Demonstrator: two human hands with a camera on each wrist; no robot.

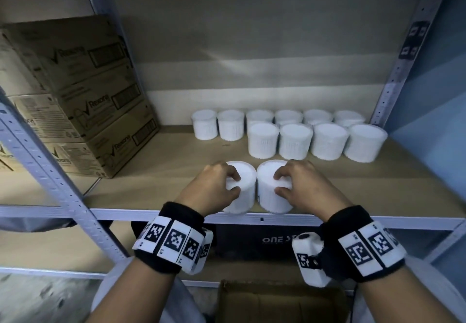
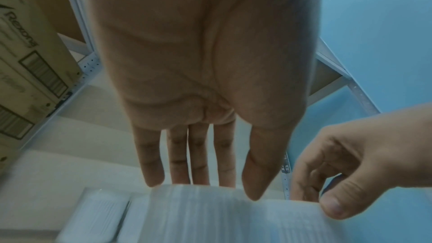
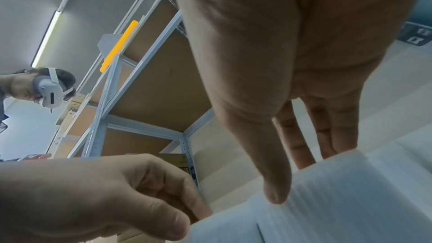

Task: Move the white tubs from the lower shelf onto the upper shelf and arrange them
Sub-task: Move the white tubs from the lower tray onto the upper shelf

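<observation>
Two white tubs stand side by side, touching, at the front edge of the upper shelf (image 1: pixel 378 186). My left hand (image 1: pixel 235 185) grips the left tub (image 1: pixel 245 196), fingers over its top and thumb on its near side. My right hand (image 1: pixel 278 185) grips the right tub (image 1: pixel 268 196) the same way. In the left wrist view my left hand (image 2: pixel 217 189) lies on the left tub (image 2: pixel 198 215). In the right wrist view my right hand (image 3: pixel 297 182) holds the right tub (image 3: pixel 339 200). Several more white tubs (image 1: pixel 297 141) stand in two rows at the back right.
Stacked brown cartons (image 1: pixel 95 101) fill the left end of the shelf. Grey metal posts rise at the left (image 1: pixel 50 171) and the right (image 1: pixel 403 70). Under the shelf sit a dark box (image 1: pixel 252 242) and an open carton (image 1: pixel 277 302). Bare board lies between the held tubs and the rows.
</observation>
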